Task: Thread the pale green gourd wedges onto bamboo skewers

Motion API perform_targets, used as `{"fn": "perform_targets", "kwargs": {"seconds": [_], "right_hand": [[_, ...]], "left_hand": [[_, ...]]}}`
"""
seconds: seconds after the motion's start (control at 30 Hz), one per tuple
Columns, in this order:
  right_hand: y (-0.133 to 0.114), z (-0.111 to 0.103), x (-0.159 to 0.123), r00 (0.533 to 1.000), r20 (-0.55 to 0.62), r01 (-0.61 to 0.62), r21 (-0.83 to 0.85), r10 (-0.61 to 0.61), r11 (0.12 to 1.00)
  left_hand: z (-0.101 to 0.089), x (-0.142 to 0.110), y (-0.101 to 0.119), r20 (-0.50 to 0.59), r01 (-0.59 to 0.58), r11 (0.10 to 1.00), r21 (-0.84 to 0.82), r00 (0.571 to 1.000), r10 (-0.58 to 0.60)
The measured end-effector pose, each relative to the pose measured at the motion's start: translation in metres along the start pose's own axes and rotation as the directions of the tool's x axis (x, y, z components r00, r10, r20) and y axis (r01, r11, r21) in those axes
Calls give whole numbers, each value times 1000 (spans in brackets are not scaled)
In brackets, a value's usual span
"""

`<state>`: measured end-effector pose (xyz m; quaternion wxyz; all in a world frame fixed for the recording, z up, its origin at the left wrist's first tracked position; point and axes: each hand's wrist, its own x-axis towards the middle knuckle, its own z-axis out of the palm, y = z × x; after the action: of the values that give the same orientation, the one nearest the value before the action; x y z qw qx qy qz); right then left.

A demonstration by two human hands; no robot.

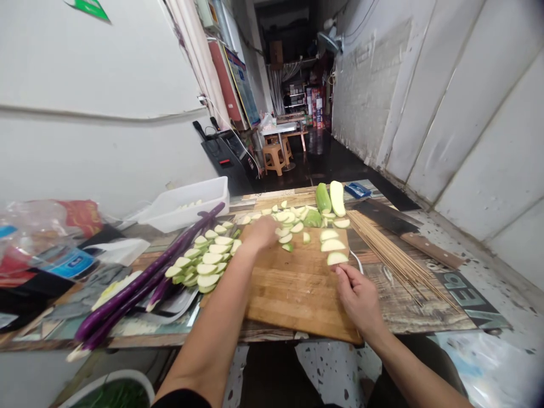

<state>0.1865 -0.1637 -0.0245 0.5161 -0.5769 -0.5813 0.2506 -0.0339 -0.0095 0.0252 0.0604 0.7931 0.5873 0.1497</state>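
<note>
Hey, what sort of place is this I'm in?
Probably a small eatery or snack shop: a cutting board with pale green slices, a bundle of thin wooden sticks, and plastic stools by a table further back.

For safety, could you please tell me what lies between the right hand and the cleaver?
Thin sticks and bare tabletop lie between the right hand and the cleaver, in the head view.

Wood-patterned counter (402, 309), cutting board (293, 300) set centrally, skewers (385, 258) and cleaver (382, 217) laid to its right, white tub (170, 211) placed left
</note>
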Motion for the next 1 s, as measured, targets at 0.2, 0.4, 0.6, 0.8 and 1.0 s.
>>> {"fn": "perform_targets", "kwargs": {"seconds": [0.2, 0.4, 0.6, 0.8, 1.0], "right_hand": [[2, 1, 0, 1000, -8, 23, -9, -23, 1000], [3, 1, 0, 999, -12, 31, -7, -31, 999], [3, 2, -1, 1000, -14, 24, 3, -24, 1000], [1, 2, -1, 999, -6, 40, 12, -40, 999], [1, 1, -1, 999, -3, 43, 11, -43, 999]], "left_hand": [[0, -2, 6, 105, -99, 978, 182, 991, 81], [2, 16, -6, -134, -7, 992, 130, 991, 24], [6, 51, -8, 134, -39, 985, 169, 991, 16], [0, 52, -7, 174, -79, 987, 141, 983, 54], [-8, 41, -10, 158, -78, 997, -19, 984, 80]]}}
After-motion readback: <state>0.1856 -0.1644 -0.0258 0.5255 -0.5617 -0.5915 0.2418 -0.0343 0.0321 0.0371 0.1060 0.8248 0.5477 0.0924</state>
